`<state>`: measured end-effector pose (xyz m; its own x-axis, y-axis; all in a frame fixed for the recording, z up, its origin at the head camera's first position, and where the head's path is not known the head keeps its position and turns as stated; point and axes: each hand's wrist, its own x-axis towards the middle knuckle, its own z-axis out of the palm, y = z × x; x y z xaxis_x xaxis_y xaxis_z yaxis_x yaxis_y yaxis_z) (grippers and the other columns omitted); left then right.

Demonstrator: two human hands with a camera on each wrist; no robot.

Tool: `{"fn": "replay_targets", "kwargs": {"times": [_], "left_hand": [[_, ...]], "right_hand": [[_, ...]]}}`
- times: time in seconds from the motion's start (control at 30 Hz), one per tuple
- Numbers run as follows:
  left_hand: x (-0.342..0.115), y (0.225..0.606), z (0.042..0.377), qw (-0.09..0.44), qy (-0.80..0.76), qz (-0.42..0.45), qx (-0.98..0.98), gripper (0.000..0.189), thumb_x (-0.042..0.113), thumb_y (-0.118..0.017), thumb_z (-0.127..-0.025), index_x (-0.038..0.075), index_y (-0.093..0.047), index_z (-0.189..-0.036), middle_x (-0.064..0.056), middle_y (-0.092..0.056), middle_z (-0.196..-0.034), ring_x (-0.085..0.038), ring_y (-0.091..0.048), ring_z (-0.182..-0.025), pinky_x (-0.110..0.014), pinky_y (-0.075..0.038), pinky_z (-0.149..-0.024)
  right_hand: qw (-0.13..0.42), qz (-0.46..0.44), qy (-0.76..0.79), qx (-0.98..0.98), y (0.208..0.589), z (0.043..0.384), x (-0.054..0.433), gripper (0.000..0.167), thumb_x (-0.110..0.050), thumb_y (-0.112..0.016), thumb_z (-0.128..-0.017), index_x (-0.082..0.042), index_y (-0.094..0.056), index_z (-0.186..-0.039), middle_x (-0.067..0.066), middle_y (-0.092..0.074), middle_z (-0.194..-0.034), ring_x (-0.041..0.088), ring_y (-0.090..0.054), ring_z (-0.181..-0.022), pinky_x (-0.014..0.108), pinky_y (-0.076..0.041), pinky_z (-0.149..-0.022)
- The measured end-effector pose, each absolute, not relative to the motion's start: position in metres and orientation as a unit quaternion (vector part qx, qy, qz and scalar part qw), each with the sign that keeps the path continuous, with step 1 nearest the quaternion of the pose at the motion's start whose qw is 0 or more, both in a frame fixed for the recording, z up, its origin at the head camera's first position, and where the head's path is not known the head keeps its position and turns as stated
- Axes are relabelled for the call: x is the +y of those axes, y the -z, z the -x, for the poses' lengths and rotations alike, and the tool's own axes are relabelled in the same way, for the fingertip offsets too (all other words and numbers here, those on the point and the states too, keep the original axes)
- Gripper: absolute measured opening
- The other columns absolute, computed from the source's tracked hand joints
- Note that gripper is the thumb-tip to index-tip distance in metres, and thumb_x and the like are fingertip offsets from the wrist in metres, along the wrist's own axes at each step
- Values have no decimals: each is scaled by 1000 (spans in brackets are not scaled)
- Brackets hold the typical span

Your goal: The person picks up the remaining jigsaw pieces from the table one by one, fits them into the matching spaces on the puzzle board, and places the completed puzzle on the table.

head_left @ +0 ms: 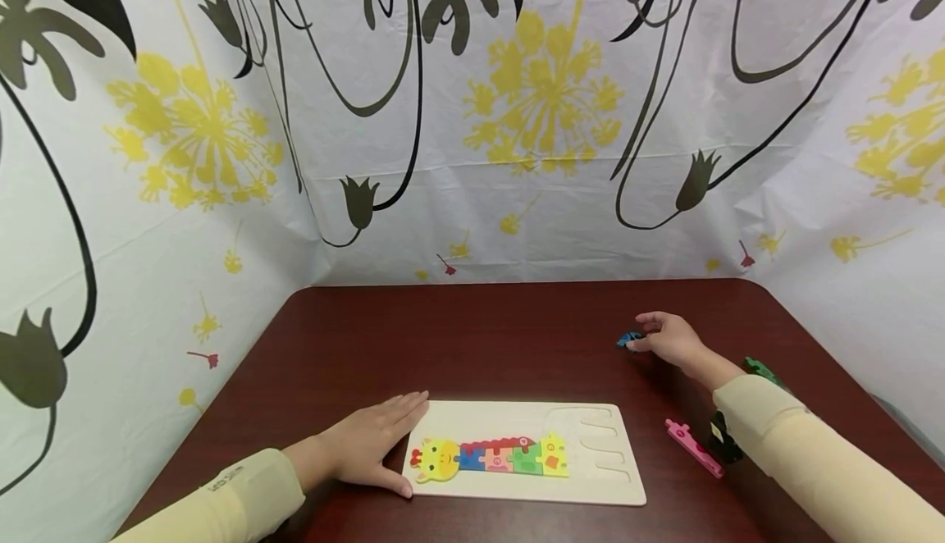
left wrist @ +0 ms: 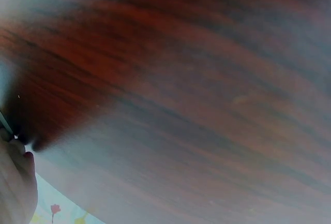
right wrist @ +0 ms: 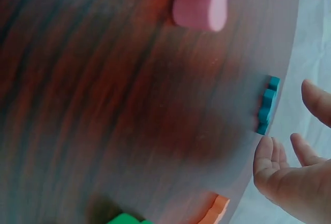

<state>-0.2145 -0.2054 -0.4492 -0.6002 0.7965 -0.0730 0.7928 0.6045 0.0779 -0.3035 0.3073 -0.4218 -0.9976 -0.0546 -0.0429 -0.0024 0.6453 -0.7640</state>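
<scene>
My left hand (head_left: 376, 440) lies flat at the left edge of a pale wooden puzzle board (head_left: 509, 490), fingers straight and thumb spread. Set into the board is a giraffe puzzle with a yellow head (head_left: 437, 460) and several numbered coloured pieces. Out to the far right, my right hand (head_left: 668, 338) is beside a small blue puzzle piece (head_left: 629, 338), thumb and fingers parted. The right wrist view has this blue piece (right wrist: 266, 105) on the table just beyond the fingertips of the right hand (right wrist: 289, 169). Only part of the left hand (left wrist: 15, 182) shows in the left wrist view.
Near the right forearm lie a pink piece (head_left: 694, 449), a black piece (head_left: 725, 438) and a green piece (head_left: 762, 370). An orange piece (right wrist: 214, 211) appears in the right wrist view. Patterned white curtains (head_left: 517, 223) stand around the dark red-brown table (head_left: 458, 338).
</scene>
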Motion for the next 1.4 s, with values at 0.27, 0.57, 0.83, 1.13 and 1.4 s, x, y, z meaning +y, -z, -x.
{"fn": "replay_targets", "kwargs": {"times": [0.27, 0.57, 0.83, 1.13, 1.4], "left_hand": [[-205, 448, 213, 54, -19, -445, 894, 111, 83, -43, -79, 5, -18, -155, -10, -18, -160, -24, -19, -145, -43, -26, -113], [-204, 446, 213, 50, -17, -447, 893, 111, 82, -43, -80, 5, -18, -155, -10, -18, -160, -24, -19, -145, -43, -25, -113], [-204, 447, 214, 51, -13, -446, 894, 111, 83, -43, -80, 6, -17, -156, -9, -17, -160, -23, -18, -145, -43, -25, -113], [-204, 447, 214, 50, -13, -446, 893, 111, 82, -43, -80, 6, -17, -156, -9, -17, -160, -23, -18, -145, -43, -25, -113], [-204, 447, 214, 49, -14, -449, 892, 111, 82, -43, -80, 5, -18, -155, -11, -17, -160, -24, -19, -145, -43, -26, -113]], "right_hand": [[40, 4, 430, 902, 427, 300, 309, 63, -15, -70, -90, 13, -40, -138, 36, -42, -134, 46, -48, -113, 55, -44, -92], [56, -5, 442, 895, 428, 299, 309, 64, -14, -69, -92, 14, -37, -139, 38, -38, -137, 47, -44, -119, 54, -43, -94], [69, -3, 440, 895, 430, 300, 311, 61, -10, -68, -92, 13, -38, -139, 37, -40, -135, 47, -42, -122, 55, -42, -97], [51, 1, 432, 900, 437, 302, 311, 62, -14, -72, -89, 12, -43, -136, 33, -47, -127, 41, -48, -111, 51, -45, -92], [37, 9, 421, 906, 443, 303, 313, 59, -14, -73, -88, 11, -46, -135, 31, -49, -122, 39, -49, -106, 49, -46, -89]]}}
